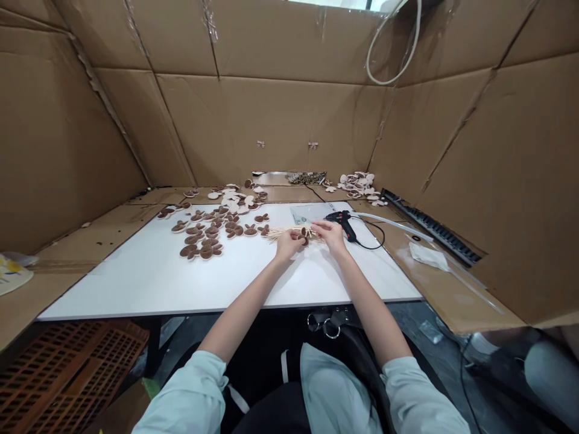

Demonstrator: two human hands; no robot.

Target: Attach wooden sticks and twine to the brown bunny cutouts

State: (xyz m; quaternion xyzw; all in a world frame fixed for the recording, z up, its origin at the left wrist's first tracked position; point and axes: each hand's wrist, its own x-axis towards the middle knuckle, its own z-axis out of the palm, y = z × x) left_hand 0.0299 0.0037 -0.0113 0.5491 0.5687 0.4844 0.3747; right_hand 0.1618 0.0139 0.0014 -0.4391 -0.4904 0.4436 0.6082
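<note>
A brown, flower- or rabbit-shaped cutout (304,237) is pinched by my left hand (288,244) over the white board. My right hand (332,235) is just to its right, thumb and fingers drawn together; what they hold, if anything, is too small to make out. Thin pale sticks (277,232) lie in a bundle beneath and between both hands. Just beyond my right hand lies a black glue gun (342,222), its cord curling to the right. Many similar brown cutouts (210,232) are scattered left of my left hand.
Pale and brown cutouts (357,182) are heaped at the back right, with others at the back left. A clear plastic sheet (303,213) lies behind the sticks. Cardboard walls (289,114) enclose the white board (149,277). An orange crate (67,367) sits below left.
</note>
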